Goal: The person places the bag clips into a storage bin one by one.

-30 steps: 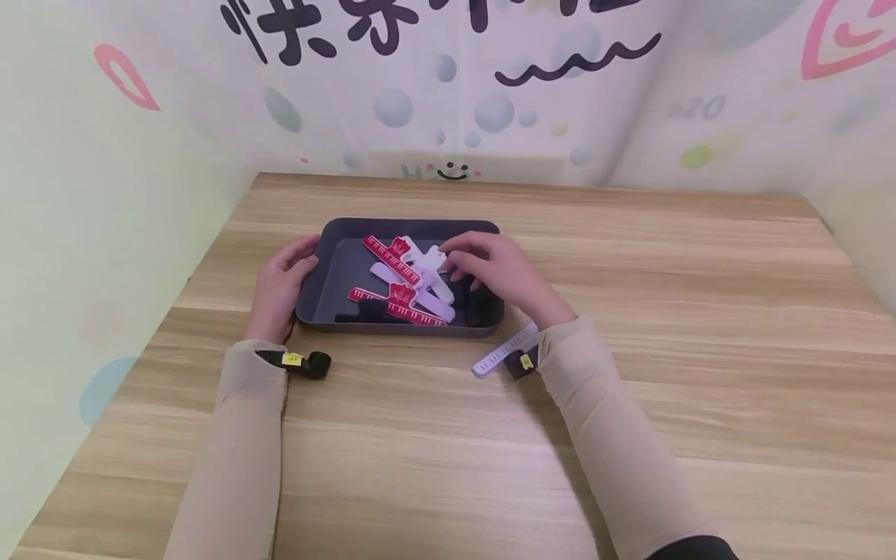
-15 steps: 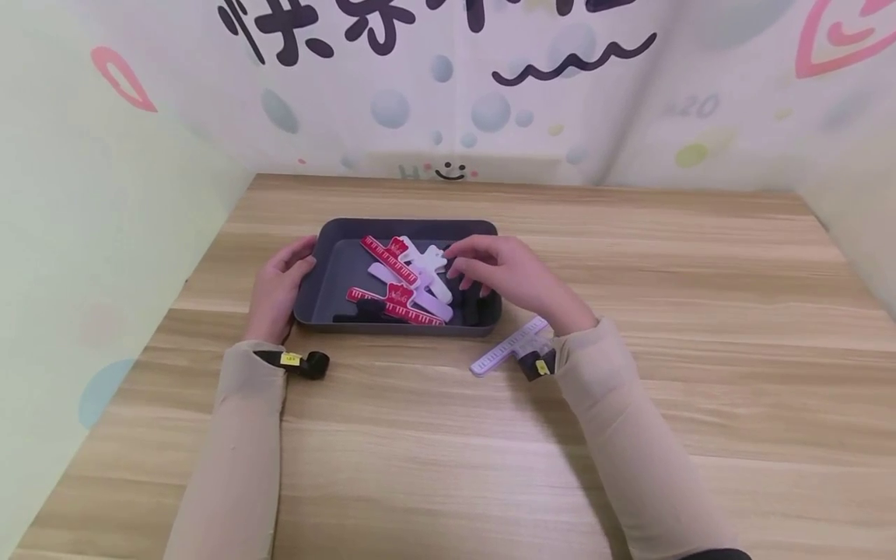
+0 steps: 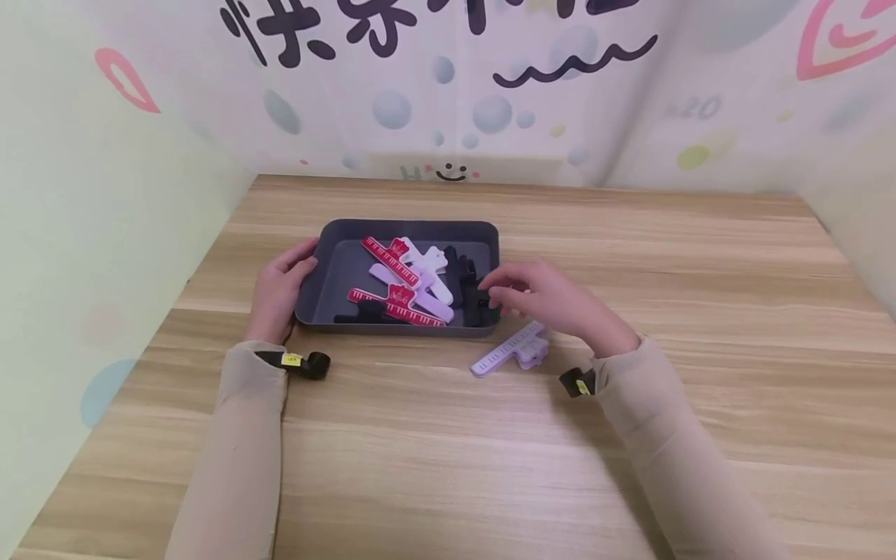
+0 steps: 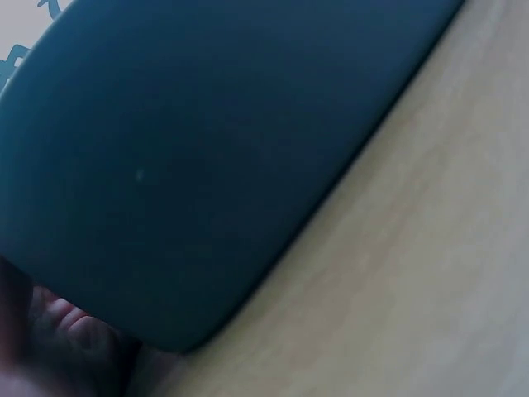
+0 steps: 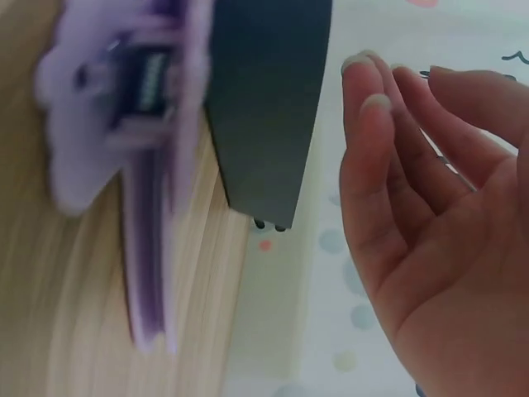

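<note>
My left hand (image 3: 275, 292) rests against the left side of a dark grey tray (image 3: 322, 272), fingers and thumb at its rim. Its outer wall (image 4: 207, 165) fills much of the left wrist view. My right hand (image 3: 553, 299) hovers by the tray's right rim, fingers loosely bent; in the right wrist view nothing lies between fingers and thumb. Inside the tray lie red piano-key clips (image 3: 390, 262), a white clip (image 3: 432, 260), a lilac clip (image 3: 434, 303) and black clips (image 3: 472, 299). Another lilac piano-key clip (image 3: 507, 351) lies on the table, below the right hand.
The wood-grain table (image 3: 420, 435) reaches back to a patterned wall covering (image 3: 595, 117). A pale wall (image 3: 105, 233) stands along the left side. Each wrist wears a black strap with a small camera, such as the left wrist camera (image 3: 318, 365).
My right hand has drawn back rightward from over the tray to its right rim, uncovering the black clips inside and the lilac clip on the table. The left hand and tray stay put.
</note>
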